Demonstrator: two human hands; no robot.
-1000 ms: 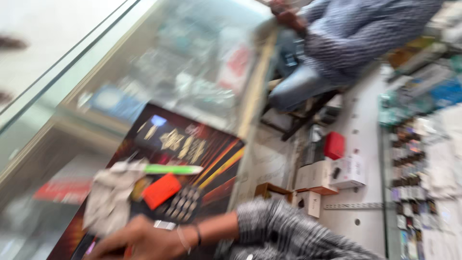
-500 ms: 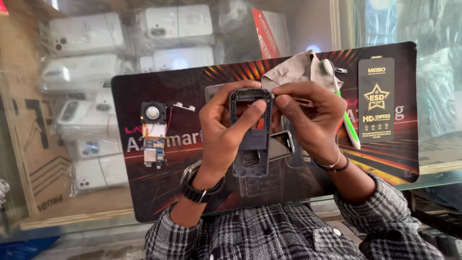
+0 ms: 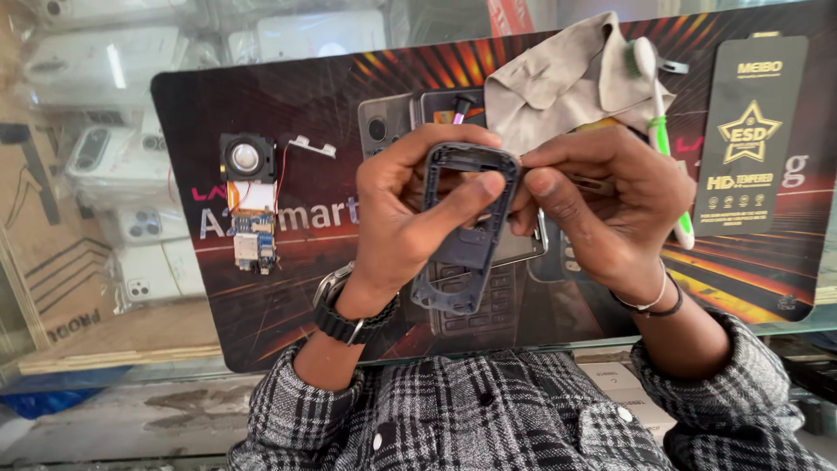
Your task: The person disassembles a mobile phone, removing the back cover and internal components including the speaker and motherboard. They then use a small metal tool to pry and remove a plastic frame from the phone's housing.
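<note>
Above the worktop mat (image 3: 288, 296), both hands' fingers pinch a light, thin plastic phone frame (image 3: 466, 231), left hand (image 3: 410, 214) gripping its side rails, right hand (image 3: 602, 205) at two o'clock.

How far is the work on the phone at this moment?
Done: the phone is opened; a speaker with its small board lies on the mat. In hand: the left hand holds the dark frame upright, and the right hand pinches its top edge. Left: the keypad part, cloth and brush lie on the mat, loose.
</note>
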